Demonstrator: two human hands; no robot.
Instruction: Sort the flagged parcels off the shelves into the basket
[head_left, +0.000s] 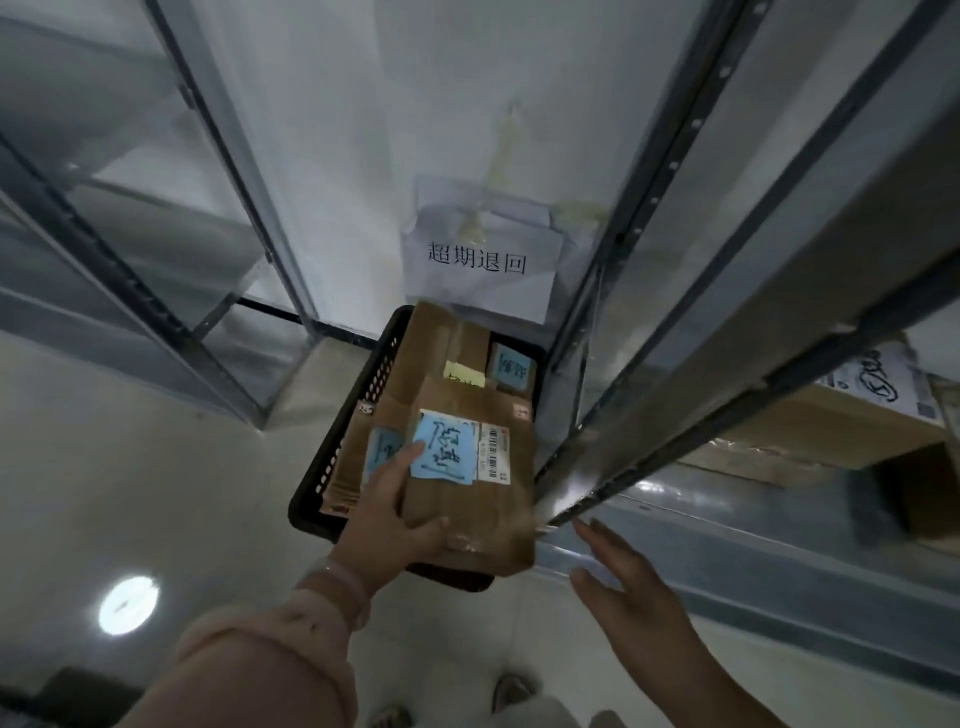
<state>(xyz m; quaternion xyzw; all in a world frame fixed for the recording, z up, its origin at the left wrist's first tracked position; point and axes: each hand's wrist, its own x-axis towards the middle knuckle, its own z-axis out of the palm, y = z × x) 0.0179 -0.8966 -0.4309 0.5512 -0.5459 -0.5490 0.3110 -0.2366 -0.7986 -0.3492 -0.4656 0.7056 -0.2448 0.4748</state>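
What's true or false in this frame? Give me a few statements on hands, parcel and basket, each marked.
1. The left hand grips a brown parcel over the black basket. True.
2. The right hand holds a second parcel. False: it is open and holds nothing.
3. The held parcel carries a blue note. True.
4. Nothing lies in the basket. False: other parcels already lie in it.
5. A paper sign hangs behind the basket. True.
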